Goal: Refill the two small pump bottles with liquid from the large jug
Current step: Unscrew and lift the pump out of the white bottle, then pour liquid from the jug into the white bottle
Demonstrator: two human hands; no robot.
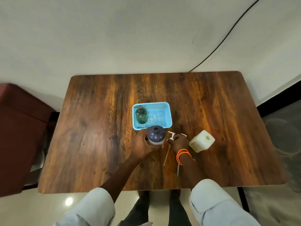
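A dark purple bottle [156,135] with an open neck stands on the wooden table [97,136], just in front of the blue basket [162,105]. My left hand [143,146] grips its lower body from the left. My right hand [178,141] holds a white pump head [171,136] beside the bottle; a thin dip tube [167,155] trails toward me. A second tube [178,170] lies under my right wrist. The white jug [202,141], cap off, stands right of my right hand. A green pump bottle [141,115] with its pump on stands in the basket's left corner.
A dark red seat [19,128] sits left of the table. A black cable [228,35] runs along the white wall behind. The table's front edge is close to my legs.
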